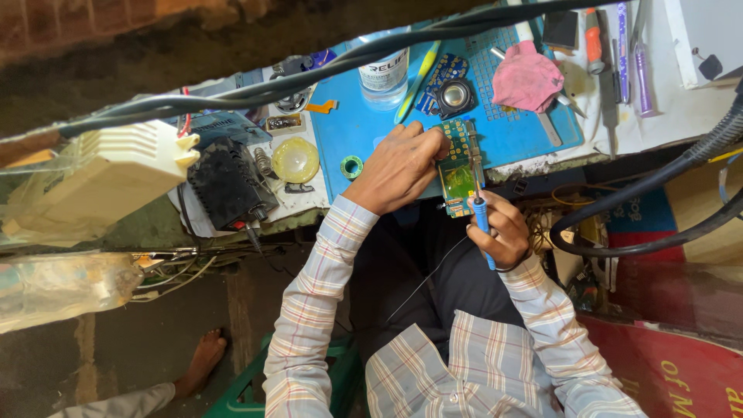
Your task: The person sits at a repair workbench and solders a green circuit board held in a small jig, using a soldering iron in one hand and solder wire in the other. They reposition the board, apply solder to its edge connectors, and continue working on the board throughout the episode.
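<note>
A pink cloth [526, 76] and small speaker [454, 96] lie beyond. My left hand [398, 166] pins the green circuit board [458, 166]; my right hand [499, 232] clamps the blue soldering iron [481, 213], tip touching it.

Green circuit board [458, 172] with gold-coloured pads, sitting on a bright blue mat [364, 131] with a paler grid pattern. The soldering iron [481, 217] has a blue handle. Pink cloth [526, 77] crumpled up top, an orange-handled tool [593, 39] and purple pens [641, 73] beside it on the white tabletop [681, 108]. Yellow translucent disc [295, 159], black box [226, 182], cream-white ribbed casing [116, 166]. The sleeves [309, 310] are pale checked cloth, with pink and grey lines crossing. Thick black cables [325, 70] run across. Red panel [673, 371] at lower right, green crate [248, 387] below.
</note>
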The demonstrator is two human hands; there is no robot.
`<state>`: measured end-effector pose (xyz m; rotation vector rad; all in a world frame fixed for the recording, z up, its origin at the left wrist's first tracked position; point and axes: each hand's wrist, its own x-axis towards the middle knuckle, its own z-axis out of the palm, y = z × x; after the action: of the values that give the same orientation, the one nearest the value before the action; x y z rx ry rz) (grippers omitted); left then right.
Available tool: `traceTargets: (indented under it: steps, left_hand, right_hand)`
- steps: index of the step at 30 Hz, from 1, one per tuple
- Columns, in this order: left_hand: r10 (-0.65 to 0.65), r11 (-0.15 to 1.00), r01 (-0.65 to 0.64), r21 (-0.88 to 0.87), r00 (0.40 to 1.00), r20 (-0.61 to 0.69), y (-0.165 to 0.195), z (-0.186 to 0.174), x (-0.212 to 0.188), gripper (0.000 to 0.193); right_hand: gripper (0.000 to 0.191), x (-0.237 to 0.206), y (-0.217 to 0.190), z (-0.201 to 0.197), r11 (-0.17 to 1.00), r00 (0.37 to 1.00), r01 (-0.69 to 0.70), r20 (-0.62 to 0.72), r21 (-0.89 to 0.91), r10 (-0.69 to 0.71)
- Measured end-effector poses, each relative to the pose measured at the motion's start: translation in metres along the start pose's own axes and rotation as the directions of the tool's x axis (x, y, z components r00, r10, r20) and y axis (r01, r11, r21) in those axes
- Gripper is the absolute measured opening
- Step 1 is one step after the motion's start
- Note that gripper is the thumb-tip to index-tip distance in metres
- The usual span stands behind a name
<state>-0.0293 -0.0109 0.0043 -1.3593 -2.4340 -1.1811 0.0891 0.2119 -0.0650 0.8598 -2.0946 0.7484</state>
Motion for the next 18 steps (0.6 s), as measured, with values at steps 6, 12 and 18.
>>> traceTargets:
  steps: [6, 12, 18]
  left_hand:
    - [0.006, 1.000, -0.006, 0.009, 1.000, -0.010, -0.001, 0.000, -0.001, 0.020]
    - [-0.087, 0.994, 0.097, 0.050, 0.981, -0.173, 0.018, 0.002, -0.009, 0.029]
    - [-0.228, 0.952, 0.282, 0.119, 0.913, -0.339, 0.042, 0.029, -0.023, 0.040]
  right_hand:
    - [0.032, -0.004, 0.001, 0.006, 1.000, 1.000, -0.006, -0.029, -0.028, 0.005]
    - [0.033, -0.008, -0.001, 0.012, 0.998, 0.995, -0.055, -0.085, -0.028, 0.053]
    - [0.033, -0.004, 0.001, 0.018, 0.999, 0.993, -0.040, -0.110, -0.011, 0.039]
